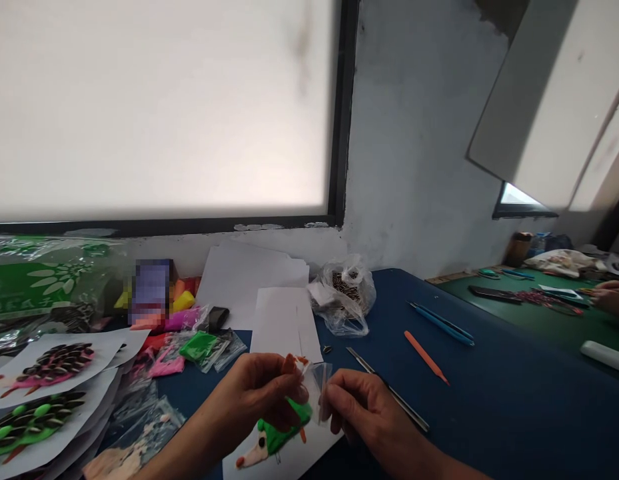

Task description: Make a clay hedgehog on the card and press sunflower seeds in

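A small clear plastic bag point(320, 385) is stretched between my two hands above a white sheet point(309, 453). My left hand point(269, 387) is closed on its left side, with a bit of orange-brown clay point(291, 364) showing at the fingertips. On the right, my right hand point(362, 403) pinches the bag's other edge. Below them, partly hidden by my left hand, lies a clay hedgehog point(276, 437) with a green body, pale face, black eye and orange-brown nose and foot.
Finished seed-covered hedgehog pictures point(39, 407) are stacked at left, beside bagged coloured clay point(199, 347). A bag of seeds point(346, 287) stands at the back. Tweezers point(389, 390), an orange clay tool point(426, 357) and blue tweezers point(442, 323) lie right. Another person's hand point(612, 297) shows far right.
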`<state>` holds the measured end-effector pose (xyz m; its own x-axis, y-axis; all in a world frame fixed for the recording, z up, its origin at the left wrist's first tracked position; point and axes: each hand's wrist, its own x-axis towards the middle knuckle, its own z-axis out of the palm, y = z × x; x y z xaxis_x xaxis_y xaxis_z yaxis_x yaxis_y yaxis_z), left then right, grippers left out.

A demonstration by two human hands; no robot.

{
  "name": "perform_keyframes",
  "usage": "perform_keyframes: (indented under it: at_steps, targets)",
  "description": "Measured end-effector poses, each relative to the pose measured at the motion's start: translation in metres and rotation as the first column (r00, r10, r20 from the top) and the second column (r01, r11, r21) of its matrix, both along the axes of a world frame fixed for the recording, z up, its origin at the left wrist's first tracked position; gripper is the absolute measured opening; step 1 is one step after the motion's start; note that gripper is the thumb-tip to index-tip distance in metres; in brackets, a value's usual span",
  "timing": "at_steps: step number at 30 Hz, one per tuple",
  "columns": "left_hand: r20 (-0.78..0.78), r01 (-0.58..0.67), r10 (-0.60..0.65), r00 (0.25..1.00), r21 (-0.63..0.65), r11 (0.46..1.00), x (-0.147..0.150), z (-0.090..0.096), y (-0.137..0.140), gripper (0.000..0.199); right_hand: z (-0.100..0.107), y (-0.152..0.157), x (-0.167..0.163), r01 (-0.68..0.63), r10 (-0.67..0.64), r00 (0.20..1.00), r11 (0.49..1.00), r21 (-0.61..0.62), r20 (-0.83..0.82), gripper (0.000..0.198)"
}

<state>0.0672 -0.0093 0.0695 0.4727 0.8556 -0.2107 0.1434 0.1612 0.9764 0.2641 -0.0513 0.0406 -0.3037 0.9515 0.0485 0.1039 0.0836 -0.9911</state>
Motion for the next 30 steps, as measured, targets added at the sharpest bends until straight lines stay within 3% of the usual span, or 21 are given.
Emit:
perform_keyframes:
  at_steps: [5,9,16,21,25,30]
  targets:
    - [0.025,0.018,-0.017,1.0,-0.031,0.999,0.002,0.002,-0.004,0.055,0.005,0.001,-0.002,0.023,-0.025,0.998,0.999,-0.044,-0.052,0.035]
    - [0.01,0.037,-0.036,0.999,-0.033,0.999,0.003,-0.001,-0.005,0.045,0.004,0.003,-0.002,0.045,-0.045,0.999,0.998,-0.045,-0.015,0.024]
    - [-0.056,0.019,-0.017,0.998,0.025,1.0,0.009,-0.002,-0.007,0.041,0.01,0.005,-0.006,0.083,-0.086,0.996,0.993,-0.083,-0.027,0.029]
    - [-0.02,-0.056,0.057,0.998,0.06,0.997,0.001,0.003,-0.003,0.054,0.012,0.017,-0.008,0.144,-0.144,0.99,0.981,0.128,-0.009,0.022]
    - [0.029,-0.104,0.101,0.994,0.085,0.991,-0.004,-0.001,0.002,0.06,0.023,0.027,-0.013,0.135,-0.177,0.976,0.947,0.292,0.123,0.015]
    - [0.118,-0.214,0.208,0.971,0.048,0.976,-0.005,-0.011,0.011,0.076,0.043,0.042,-0.021,0.023,-0.122,0.973,0.895,0.446,0.196,0.022]
